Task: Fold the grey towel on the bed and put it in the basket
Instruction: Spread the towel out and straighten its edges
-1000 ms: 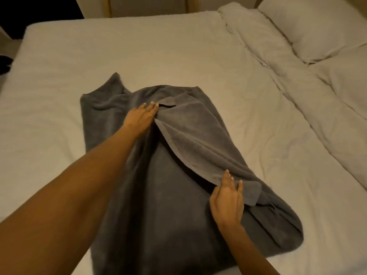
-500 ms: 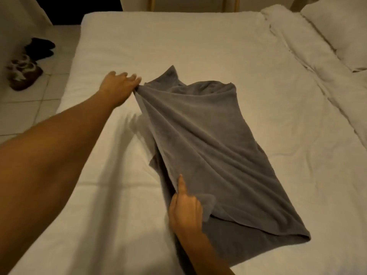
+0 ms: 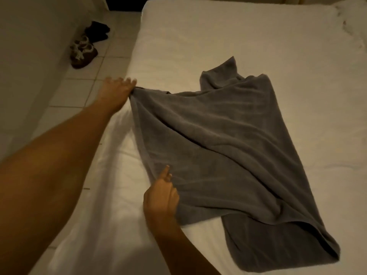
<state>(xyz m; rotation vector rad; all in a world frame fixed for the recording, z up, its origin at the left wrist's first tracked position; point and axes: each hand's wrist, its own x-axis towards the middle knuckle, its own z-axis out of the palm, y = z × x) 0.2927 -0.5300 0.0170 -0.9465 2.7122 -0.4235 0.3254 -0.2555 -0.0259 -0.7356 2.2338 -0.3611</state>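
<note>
The grey towel (image 3: 228, 147) lies rumpled and partly doubled over on the white bed (image 3: 218, 36). My left hand (image 3: 116, 92) grips the towel's far left corner at the bed's left edge and holds it stretched out. My right hand (image 3: 161, 197) pinches the near left edge of the towel, with the index finger pointing up along the cloth. A second layer of towel sticks out at the far end and at the near right. No basket is in view.
The bed's left edge runs down the picture beside a tiled floor (image 3: 85, 92). Brown shoes (image 3: 83, 53) and a dark item (image 3: 97, 32) lie on the floor by the wall. Rumpled white bedding (image 3: 353, 26) sits at the far right.
Both hands have drawn the towel's top layer leftwards, spreading it toward the bed's left edge. My left hand went from the towel's middle to its far left corner. The view swung left.
</note>
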